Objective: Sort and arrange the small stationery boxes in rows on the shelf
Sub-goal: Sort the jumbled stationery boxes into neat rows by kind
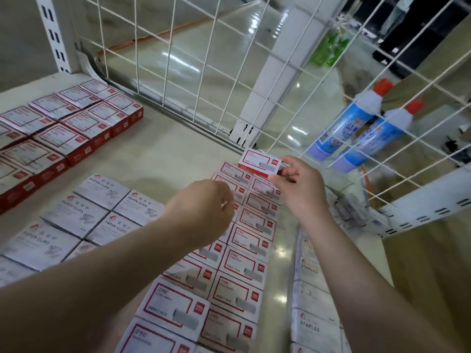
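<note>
Red boxes [68, 133] at 9 o'clock, neat block, well clear of risk.

Paper-clip boxes [102, 207] at 8 o'clock, packed tight; left forearm passes just above, could scuff row askew.

Left hand [204, 212] at centre, fingers curled loosely over staple rows [244, 253], holding nothing visible; dropping lower could nudge boxes out of line.

Right hand [298, 182] at 1 o'clock pinches staple box [260, 163] by its near end, raised at far end of rows. Thin end grip: could tip or slip, landing crooked on top boxes.

Wire grid [280, 59] at 12 o'clock close behind: overshoot would knock box against it.
</note>
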A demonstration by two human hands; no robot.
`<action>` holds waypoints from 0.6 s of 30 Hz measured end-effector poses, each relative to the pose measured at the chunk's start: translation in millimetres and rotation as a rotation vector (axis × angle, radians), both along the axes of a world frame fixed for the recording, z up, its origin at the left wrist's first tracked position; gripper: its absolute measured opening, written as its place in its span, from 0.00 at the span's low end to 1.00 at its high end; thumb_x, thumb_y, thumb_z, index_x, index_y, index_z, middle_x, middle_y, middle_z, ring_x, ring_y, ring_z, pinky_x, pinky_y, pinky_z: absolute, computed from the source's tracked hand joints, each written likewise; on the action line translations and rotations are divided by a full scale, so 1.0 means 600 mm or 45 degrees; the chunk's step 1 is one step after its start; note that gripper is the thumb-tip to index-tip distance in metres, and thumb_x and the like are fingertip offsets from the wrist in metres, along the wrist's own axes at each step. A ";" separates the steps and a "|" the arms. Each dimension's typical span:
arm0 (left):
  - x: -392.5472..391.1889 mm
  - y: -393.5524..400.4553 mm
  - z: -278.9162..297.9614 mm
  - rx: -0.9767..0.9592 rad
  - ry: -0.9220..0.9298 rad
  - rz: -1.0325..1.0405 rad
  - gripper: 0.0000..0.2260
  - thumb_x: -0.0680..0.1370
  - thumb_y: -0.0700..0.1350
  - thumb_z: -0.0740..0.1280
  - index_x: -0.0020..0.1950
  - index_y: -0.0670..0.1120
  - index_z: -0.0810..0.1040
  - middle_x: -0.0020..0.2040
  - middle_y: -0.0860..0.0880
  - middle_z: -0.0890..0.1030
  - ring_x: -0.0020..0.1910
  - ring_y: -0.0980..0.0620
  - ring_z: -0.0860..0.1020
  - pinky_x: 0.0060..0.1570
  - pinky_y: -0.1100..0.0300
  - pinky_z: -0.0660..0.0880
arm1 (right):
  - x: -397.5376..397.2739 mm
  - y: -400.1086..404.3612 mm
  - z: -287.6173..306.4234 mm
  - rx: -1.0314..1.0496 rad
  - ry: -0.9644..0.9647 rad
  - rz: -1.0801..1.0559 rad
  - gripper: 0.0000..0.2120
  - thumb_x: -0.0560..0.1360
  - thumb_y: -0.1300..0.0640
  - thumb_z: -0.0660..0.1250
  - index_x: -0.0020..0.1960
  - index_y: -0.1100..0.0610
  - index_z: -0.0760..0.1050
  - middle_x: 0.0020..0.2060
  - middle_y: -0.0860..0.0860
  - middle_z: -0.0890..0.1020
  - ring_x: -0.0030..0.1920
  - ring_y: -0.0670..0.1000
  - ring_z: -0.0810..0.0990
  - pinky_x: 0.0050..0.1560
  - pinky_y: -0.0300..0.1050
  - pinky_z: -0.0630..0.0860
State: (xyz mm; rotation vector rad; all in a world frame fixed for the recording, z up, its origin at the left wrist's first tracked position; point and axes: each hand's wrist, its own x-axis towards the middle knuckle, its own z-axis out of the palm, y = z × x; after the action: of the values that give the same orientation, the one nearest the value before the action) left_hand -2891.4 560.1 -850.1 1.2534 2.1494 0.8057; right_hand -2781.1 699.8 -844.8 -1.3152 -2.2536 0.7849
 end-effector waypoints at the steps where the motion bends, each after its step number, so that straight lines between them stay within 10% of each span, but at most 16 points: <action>1: 0.003 -0.005 0.003 -0.006 -0.022 0.015 0.09 0.80 0.45 0.58 0.56 0.50 0.76 0.51 0.52 0.78 0.43 0.57 0.75 0.39 0.67 0.72 | 0.012 -0.007 0.003 0.006 -0.011 0.002 0.17 0.74 0.59 0.69 0.61 0.52 0.74 0.48 0.46 0.80 0.43 0.41 0.78 0.38 0.28 0.71; 8: 0.014 -0.032 0.002 -0.006 -0.225 0.123 0.12 0.80 0.46 0.58 0.60 0.46 0.76 0.42 0.52 0.77 0.35 0.59 0.73 0.32 0.67 0.70 | 0.083 -0.078 0.010 -0.061 0.035 0.045 0.19 0.72 0.57 0.70 0.62 0.47 0.74 0.48 0.42 0.79 0.47 0.37 0.76 0.43 0.27 0.70; 13: 0.019 -0.048 -0.007 0.032 -0.349 0.084 0.15 0.79 0.52 0.58 0.64 0.53 0.73 0.55 0.53 0.80 0.47 0.53 0.80 0.50 0.58 0.78 | 0.112 -0.118 0.005 -0.135 0.116 0.105 0.20 0.71 0.55 0.71 0.61 0.45 0.75 0.51 0.44 0.81 0.50 0.40 0.78 0.53 0.37 0.75; 18: 0.033 -0.062 -0.013 0.149 -0.443 0.044 0.10 0.79 0.46 0.62 0.60 0.50 0.75 0.30 0.52 0.74 0.25 0.58 0.68 0.24 0.70 0.67 | 0.119 -0.134 0.003 -0.189 0.162 0.112 0.21 0.71 0.58 0.71 0.61 0.42 0.75 0.51 0.44 0.80 0.49 0.40 0.77 0.49 0.31 0.72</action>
State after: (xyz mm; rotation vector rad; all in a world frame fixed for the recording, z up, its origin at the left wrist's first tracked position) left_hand -2871.8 523.1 -858.1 1.0435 1.8705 1.0899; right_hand -2709.5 619.1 -843.3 -1.1997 -2.2001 1.0551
